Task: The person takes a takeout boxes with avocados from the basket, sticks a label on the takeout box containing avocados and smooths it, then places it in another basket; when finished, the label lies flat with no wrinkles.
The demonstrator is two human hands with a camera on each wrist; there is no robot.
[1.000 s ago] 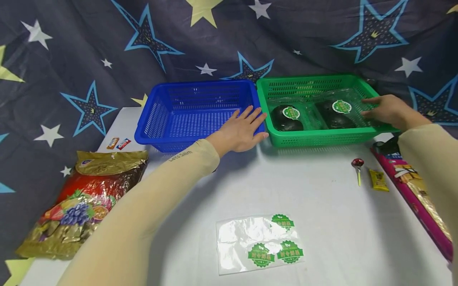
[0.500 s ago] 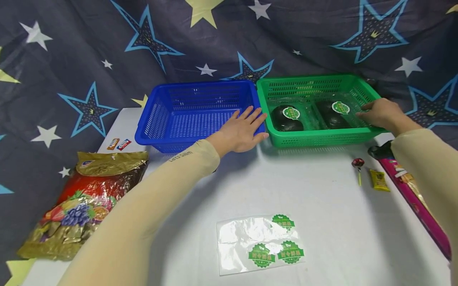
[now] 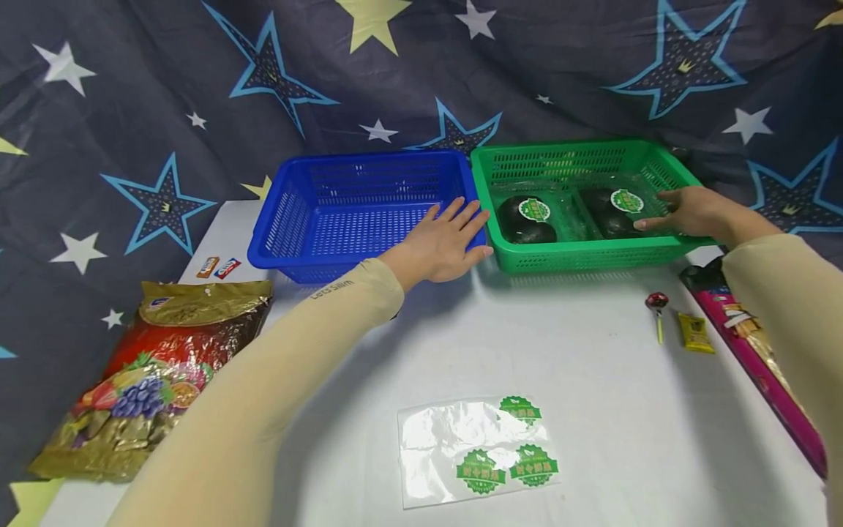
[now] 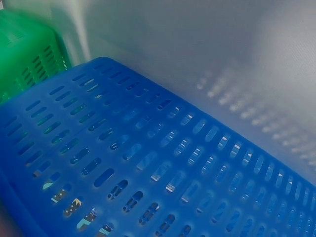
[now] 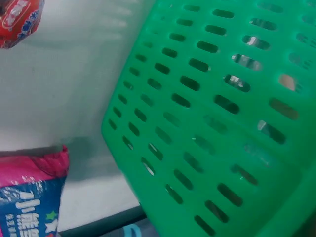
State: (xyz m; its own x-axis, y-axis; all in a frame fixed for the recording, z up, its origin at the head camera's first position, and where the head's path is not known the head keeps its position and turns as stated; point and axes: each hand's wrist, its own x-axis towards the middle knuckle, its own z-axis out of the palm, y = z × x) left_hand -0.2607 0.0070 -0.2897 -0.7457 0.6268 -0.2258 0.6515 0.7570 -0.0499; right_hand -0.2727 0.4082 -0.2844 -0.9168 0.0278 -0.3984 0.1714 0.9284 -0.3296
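Note:
My left hand (image 3: 443, 239) lies with straight, spread fingers over the right rim of the blue plastic basket (image 3: 369, 265). In the head view my right hand (image 3: 699, 212) reaches over the right end of the green plastic basket (image 3: 593, 258), thumb and fingers apart. Its fingertips are right at the edge of a clear plastic box holding a dark, glossy, rounded item (image 3: 609, 219) under a round green-and-white sticker (image 3: 627, 200). To its left in the same basket sits a similar box with another dark rounded item (image 3: 527, 230) and sticker. Neither hand shows in its wrist view, only basket walls.
A clear sheet (image 3: 479, 452) with several green stickers lies at the front. Left are a large candy bag (image 3: 161, 373) and two small wrapped sweets (image 3: 217, 268). Right are a lollipop (image 3: 657, 304), a yellow packet (image 3: 695, 333) and a long pink package (image 3: 751, 344). A starry cloth hangs behind.
The right-hand box has settled lower and flatter in the green basket. My right hand has moved slightly left and down, and its thumb now shows spread from the fingers. The left hand stayed still.

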